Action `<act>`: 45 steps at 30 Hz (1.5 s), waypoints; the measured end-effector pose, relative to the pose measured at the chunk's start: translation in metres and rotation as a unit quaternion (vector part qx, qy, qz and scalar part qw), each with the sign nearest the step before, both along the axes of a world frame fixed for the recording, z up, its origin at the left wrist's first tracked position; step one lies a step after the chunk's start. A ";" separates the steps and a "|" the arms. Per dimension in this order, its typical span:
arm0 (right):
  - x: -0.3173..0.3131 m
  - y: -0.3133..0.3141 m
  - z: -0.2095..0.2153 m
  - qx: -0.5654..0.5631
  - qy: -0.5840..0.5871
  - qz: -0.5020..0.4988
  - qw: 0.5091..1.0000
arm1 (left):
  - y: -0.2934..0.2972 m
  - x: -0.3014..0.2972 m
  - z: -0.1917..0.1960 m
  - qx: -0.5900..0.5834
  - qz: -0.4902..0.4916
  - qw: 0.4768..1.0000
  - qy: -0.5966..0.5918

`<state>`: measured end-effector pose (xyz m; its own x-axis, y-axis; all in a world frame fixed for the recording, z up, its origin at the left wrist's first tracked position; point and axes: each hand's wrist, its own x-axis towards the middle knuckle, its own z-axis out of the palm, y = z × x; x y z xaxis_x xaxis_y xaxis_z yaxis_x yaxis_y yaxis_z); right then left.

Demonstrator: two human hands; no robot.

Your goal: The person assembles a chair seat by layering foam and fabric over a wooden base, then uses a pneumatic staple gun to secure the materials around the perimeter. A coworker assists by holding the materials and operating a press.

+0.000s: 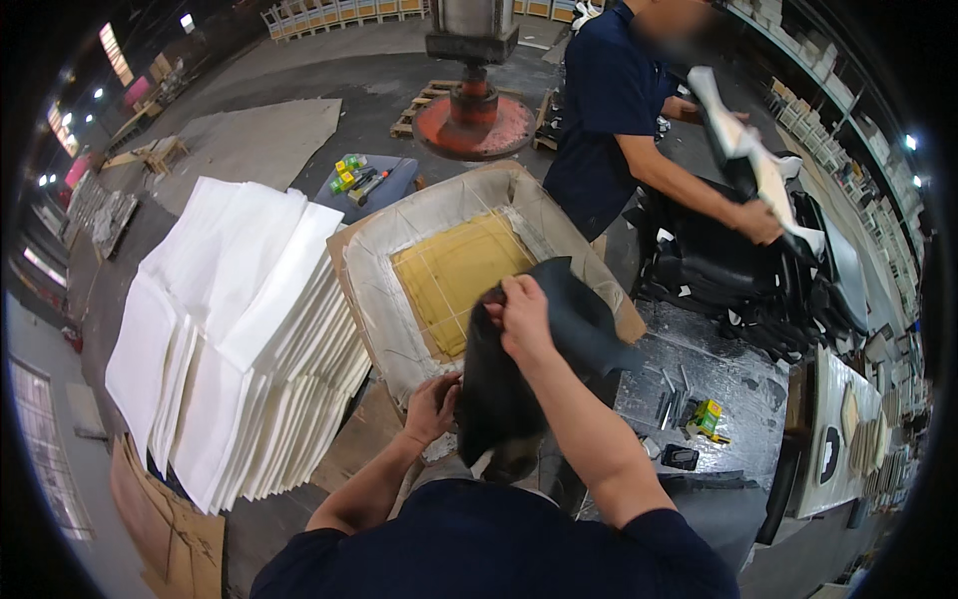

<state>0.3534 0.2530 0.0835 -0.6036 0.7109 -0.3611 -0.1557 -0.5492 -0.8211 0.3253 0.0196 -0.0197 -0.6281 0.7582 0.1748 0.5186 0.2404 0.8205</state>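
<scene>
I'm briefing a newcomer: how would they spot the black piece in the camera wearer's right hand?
Find the tall white stack at left, then the pale-walled, box-like frame to its right. In view, the limp black piece overlaps that frame's near side, gripped by the wearer's right hand. That grip sets it apart from the black pieces heaped before the co-worker.

Matt, leather-like black sheet (574,309); soft-looking white padding (220,270).
Glossy, metallic-looking tabletop (689,367); matt brown cardboard (185,534); worn, red-painted metal disc (444,128).
</scene>
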 end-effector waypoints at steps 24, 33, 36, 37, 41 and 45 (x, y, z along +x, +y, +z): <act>0.059 0.153 -0.076 0.607 -0.418 0.087 0.670 | -0.038 -0.017 -0.001 -0.126 -0.096 0.939 0.304; 0.072 0.173 -0.100 0.571 -0.364 0.070 0.733 | -0.013 -0.007 0.002 -0.152 -0.062 0.957 0.239; 0.068 0.157 -0.098 0.399 -0.296 0.030 0.867 | -0.025 -0.019 0.005 -0.144 -0.055 0.962 0.225; 0.069 0.156 -0.096 0.356 -0.288 0.013 0.889 | -0.028 -0.024 0.006 -0.128 -0.058 0.965 0.222; 0.071 0.149 -0.099 0.419 -0.187 -0.103 0.882 | -0.036 -0.044 0.014 -0.040 0.084 0.994 -0.059; 0.101 0.173 -0.103 0.529 -0.205 -0.189 0.801 | -0.054 -0.094 0.041 0.095 0.333 0.922 -0.170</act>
